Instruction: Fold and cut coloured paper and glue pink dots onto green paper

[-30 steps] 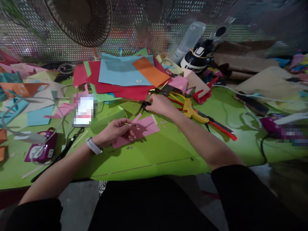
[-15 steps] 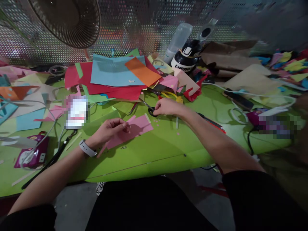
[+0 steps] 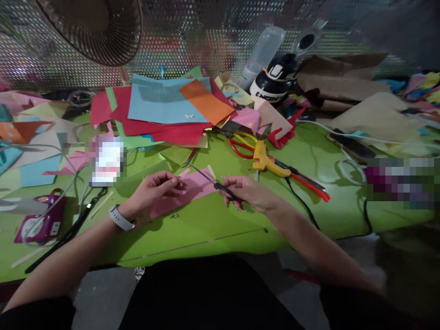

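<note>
My right hand (image 3: 239, 191) is closed round the dark handles of a pair of scissors (image 3: 206, 175), whose blades point up and left over the pink paper. My left hand (image 3: 164, 185), with a white watch band (image 3: 121, 218) at its wrist, pinches something small at the fingertips, too small to make out. Beneath and beside it lies a strip of pink paper (image 3: 194, 189) on the green table (image 3: 206, 229). Tweezers (image 3: 191, 156) lie just beyond the pink paper.
A yellow glue gun (image 3: 266, 161) and red-handled pliers (image 3: 240, 149) lie beyond my right hand. Stacked coloured papers (image 3: 165, 103) cover the back, near a bottle (image 3: 263, 52), a black jar (image 3: 275, 80) and a fan (image 3: 96, 27). At left are a lit phone (image 3: 107, 161) and a purple box (image 3: 43, 217).
My right hand has lifted the scissors from the table and drawn them nearer, uncovering the glue gun. My left hand has hardly moved. The view has shifted slightly.
</note>
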Tool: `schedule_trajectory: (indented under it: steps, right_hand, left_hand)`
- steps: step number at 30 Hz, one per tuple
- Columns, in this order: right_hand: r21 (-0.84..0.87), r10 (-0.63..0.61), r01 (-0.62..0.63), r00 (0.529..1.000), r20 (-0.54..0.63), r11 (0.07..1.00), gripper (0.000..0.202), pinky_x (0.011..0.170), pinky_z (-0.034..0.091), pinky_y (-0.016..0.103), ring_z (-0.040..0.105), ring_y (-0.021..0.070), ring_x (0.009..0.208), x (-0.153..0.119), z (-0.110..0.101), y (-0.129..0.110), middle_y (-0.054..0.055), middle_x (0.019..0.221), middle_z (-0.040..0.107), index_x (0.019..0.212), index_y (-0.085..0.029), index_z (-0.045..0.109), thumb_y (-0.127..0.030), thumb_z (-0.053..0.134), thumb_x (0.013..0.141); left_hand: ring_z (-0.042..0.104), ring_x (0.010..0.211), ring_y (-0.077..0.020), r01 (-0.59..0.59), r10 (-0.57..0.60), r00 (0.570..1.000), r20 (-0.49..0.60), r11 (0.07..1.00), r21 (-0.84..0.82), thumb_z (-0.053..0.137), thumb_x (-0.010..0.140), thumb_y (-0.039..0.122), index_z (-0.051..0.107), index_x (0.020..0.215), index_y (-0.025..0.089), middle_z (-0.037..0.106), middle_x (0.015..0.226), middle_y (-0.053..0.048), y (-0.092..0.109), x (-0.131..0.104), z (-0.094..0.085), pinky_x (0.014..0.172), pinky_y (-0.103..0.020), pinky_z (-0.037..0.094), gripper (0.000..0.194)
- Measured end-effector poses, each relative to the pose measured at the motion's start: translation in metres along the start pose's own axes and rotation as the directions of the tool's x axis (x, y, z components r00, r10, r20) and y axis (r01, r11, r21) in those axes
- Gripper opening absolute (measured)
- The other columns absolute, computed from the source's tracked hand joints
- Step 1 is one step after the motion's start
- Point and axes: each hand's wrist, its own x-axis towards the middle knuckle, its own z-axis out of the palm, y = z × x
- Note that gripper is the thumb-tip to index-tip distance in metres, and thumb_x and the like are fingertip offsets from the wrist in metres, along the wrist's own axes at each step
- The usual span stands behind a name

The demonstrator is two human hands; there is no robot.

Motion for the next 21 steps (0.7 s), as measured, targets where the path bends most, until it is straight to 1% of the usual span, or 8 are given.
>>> schedule_trajectory:
  steps: [3, 6, 8, 11, 13, 16, 19, 21]
  right_hand:
    - [0.036, 0.019, -0.021, 0.998, 0.056, 0.999, 0.053, 0.034, 0.037, 0.017, 0.049, 0.0047, 0.034, -0.002, 0.014, 0.004, -0.004, 0.058, 0.064, 0.078, -0.018, 0.057, -0.063, 0.082, 0.065]
    - [0.056, 0.038, -0.048, 0.987, 0.154, 0.997, 0.057, 0.036, 0.041, 0.018, 0.054, 0.0064, 0.038, -0.005, 0.02, 0.003, -0.003, 0.062, 0.065, 0.077, -0.019, 0.054, -0.07, 0.078, 0.067]
    - [0.062, 0.043, -0.055, 0.981, 0.191, 0.997, 0.059, 0.036, 0.042, 0.019, 0.055, 0.007, 0.039, -0.006, 0.021, 0.002, -0.002, 0.064, 0.065, 0.08, -0.019, 0.054, -0.073, 0.075, 0.069]
    - [0.073, 0.037, -0.052, 0.979, 0.202, 0.996, 0.06, 0.037, 0.043, 0.019, 0.056, 0.0075, 0.04, -0.008, 0.024, 0.004, -0.002, 0.068, 0.066, 0.086, -0.019, 0.053, -0.075, 0.071, 0.072]
    - [0.071, 0.047, -0.064, 0.974, 0.22, 0.995, 0.059, 0.038, 0.043, 0.019, 0.057, 0.0073, 0.04, -0.01, 0.025, 0.005, -0.002, 0.069, 0.066, 0.087, -0.02, 0.053, -0.075, 0.07, 0.074]
    - [0.058, 0.067, -0.082, 0.971, 0.231, 0.995, 0.058, 0.038, 0.042, 0.019, 0.056, 0.0069, 0.04, -0.016, 0.024, 0.007, -0.002, 0.069, 0.065, 0.085, -0.02, 0.052, -0.075, 0.069, 0.075]
    - [0.047, 0.073, -0.083, 0.979, 0.189, 0.995, 0.059, 0.037, 0.04, 0.02, 0.056, 0.0073, 0.039, -0.022, 0.019, 0.008, -0.003, 0.069, 0.065, 0.085, -0.02, 0.051, -0.075, 0.069, 0.075]
    - [0.056, 0.068, -0.077, 0.986, 0.152, 0.995, 0.058, 0.037, 0.039, 0.02, 0.056, 0.0074, 0.04, -0.026, 0.015, 0.011, -0.003, 0.068, 0.065, 0.085, -0.02, 0.052, -0.075, 0.068, 0.075]
  left_hand:
    - [0.074, 0.091, -0.0184, 0.01, -0.01, 1.0, -0.028, 1.0, 0.006, 0.078, 0.083, 0.046, 0.067, 0.085, 0.014, 0.077, 0.099, -0.009, 0.0, -0.001, 0.0, 0.08, -0.031, 0.062, 0.033]
    - [0.074, 0.094, -0.0195, 0.032, -0.031, 0.998, -0.063, 0.999, 0.003, 0.077, 0.085, 0.047, 0.065, 0.086, 0.015, 0.077, 0.105, -0.012, -0.002, -0.001, -0.001, 0.074, -0.028, 0.062, 0.034]
    - [0.074, 0.097, -0.0207, 0.048, -0.049, 0.995, -0.092, 0.999, -0.018, 0.078, 0.084, 0.046, 0.063, 0.086, 0.015, 0.078, 0.105, -0.012, -0.004, 0.0, 0.0, 0.072, -0.027, 0.061, 0.035]
    - [0.072, 0.111, -0.0246, 0.063, -0.077, 0.989, -0.127, 0.992, -0.111, 0.081, 0.081, 0.042, 0.06, 0.081, 0.015, 0.078, 0.108, -0.011, -0.005, -0.002, 0.003, 0.076, -0.029, 0.062, 0.035]
    - [0.071, 0.114, -0.0254, 0.087, -0.114, 0.986, -0.122, 0.976, -0.202, 0.083, 0.08, 0.039, 0.058, 0.079, 0.015, 0.077, 0.11, -0.01, -0.004, -0.004, 0.006, 0.078, -0.03, 0.063, 0.035]
    - [0.071, 0.113, -0.0236, 0.147, -0.184, 0.978, -0.1, 0.944, -0.297, 0.083, 0.08, 0.035, 0.056, 0.079, 0.016, 0.077, 0.113, -0.01, 0.001, -0.003, 0.014, 0.082, -0.03, 0.062, 0.033]
    - [0.072, 0.112, -0.0214, 0.202, -0.236, 0.969, -0.075, 0.928, -0.314, 0.081, 0.084, 0.033, 0.057, 0.082, 0.016, 0.076, 0.116, -0.011, 0.005, 0.003, 0.024, 0.088, -0.031, 0.06, 0.03]
    - [0.073, 0.109, -0.0203, 0.222, -0.254, 0.965, -0.064, 0.923, -0.314, 0.079, 0.085, 0.032, 0.056, 0.082, 0.017, 0.076, 0.115, -0.01, 0.004, 0.011, 0.033, 0.092, -0.034, 0.059, 0.028]
